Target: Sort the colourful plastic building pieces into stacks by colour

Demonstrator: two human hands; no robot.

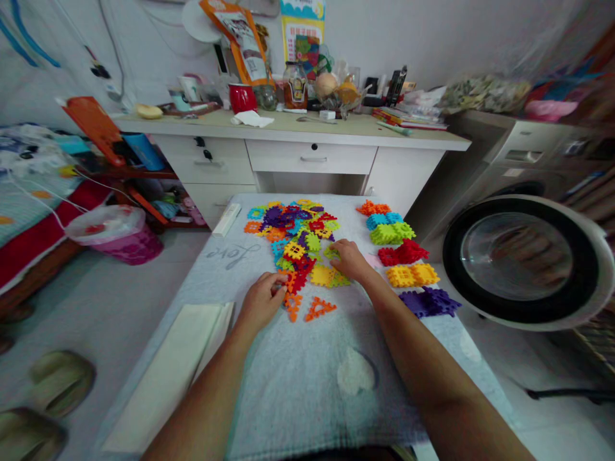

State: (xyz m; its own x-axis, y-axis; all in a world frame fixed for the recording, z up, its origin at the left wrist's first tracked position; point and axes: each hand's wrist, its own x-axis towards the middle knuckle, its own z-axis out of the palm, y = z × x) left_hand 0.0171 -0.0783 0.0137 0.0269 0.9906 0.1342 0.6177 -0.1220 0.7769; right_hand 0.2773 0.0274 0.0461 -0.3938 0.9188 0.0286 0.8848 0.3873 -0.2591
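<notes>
A mixed pile of colourful plastic interlocking building pieces (294, 250) spreads over the middle of the cloth-covered table (307, 384). At its near left edge, my left hand (262, 299) has thumb and fingers closed on an orange building piece (289, 279). My right hand (350, 259) is at the pile's right side, fingers curled down beside light green pieces; what lies under the fingertips is hidden. Two triangular orange frames, one of them an orange triangle (321, 308), lie in front of the pile. Yellow pieces (323, 276) sit between my hands.
Colour-sorted stacks line the table's right side: orange (373, 207), blue, green (391, 233), red (402, 252), yellow (412, 275) and purple (429, 302). A long white box (168, 378) lies at the left edge. Beyond stand a cluttered desk (312, 131) and an open washing machine door (523, 256).
</notes>
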